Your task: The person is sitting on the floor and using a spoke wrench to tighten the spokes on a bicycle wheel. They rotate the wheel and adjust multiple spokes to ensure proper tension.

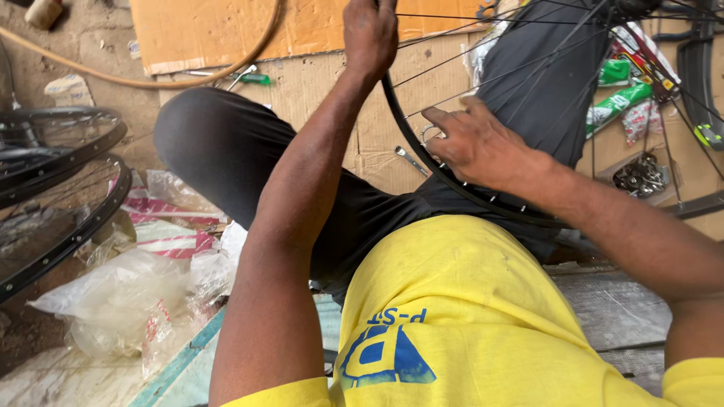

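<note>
— Across the lap, what's held?
— Left hand (369, 34) grips the black wheel rim (400, 120); right hand (475, 143), fingers spread, rests on it.
— Nearby?
— 2 rims (68, 196) left, wrench (411, 160) on cardboard (324, 90) behind.

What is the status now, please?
Left hand grips bicycle wheel rim at top. Right hand rests on rim and spokes. Nothing in the way.

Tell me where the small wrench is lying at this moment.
In the head view, the wrench lies on the cardboard near the middle, just left of the wheel rim and the right hand, below the left hand.
</note>
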